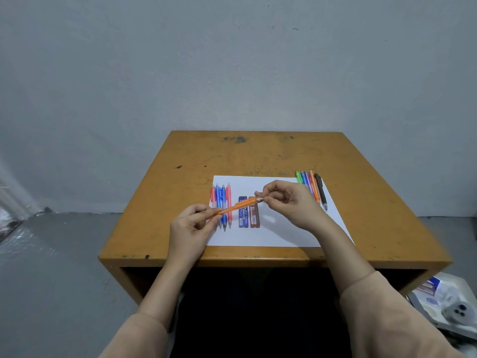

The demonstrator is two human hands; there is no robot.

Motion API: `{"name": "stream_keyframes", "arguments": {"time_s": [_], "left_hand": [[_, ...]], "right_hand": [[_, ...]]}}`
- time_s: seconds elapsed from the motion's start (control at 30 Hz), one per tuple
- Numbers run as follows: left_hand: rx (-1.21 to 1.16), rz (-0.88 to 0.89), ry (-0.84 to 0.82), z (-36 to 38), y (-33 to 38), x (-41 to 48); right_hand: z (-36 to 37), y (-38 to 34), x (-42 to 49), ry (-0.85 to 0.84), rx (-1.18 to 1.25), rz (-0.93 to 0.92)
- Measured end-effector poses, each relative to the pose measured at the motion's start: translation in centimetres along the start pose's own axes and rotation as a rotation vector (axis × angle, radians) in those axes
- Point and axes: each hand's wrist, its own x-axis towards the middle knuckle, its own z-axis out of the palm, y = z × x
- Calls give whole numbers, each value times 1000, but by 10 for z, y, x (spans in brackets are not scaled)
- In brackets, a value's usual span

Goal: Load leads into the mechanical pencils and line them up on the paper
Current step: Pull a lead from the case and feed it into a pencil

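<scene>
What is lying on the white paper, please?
Four pencils at left, two lead cases mid-sheet, more pencils at the far right corner, partly covered by the right hand.

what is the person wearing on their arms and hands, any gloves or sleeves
No gloves: the left hand and right hand are bare, with no rings or watch showing. The left sleeve and right sleeve are loose, plain beige fabric, ending partway along the forearms.
</scene>
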Motion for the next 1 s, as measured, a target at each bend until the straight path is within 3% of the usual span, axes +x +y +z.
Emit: {"name": "stream_keyframes", "arguments": {"time_s": [0.33, 0.73, 1.0], "left_hand": [[12, 4, -16, 0, -1, 0], [18, -11, 4, 0, 1, 0], [28, -44, 46, 0, 6, 0]], "right_hand": [[3, -2, -1, -5, -166, -2], [21, 0, -2, 278, -121, 42], [11, 4, 4, 299, -135, 59]]}}
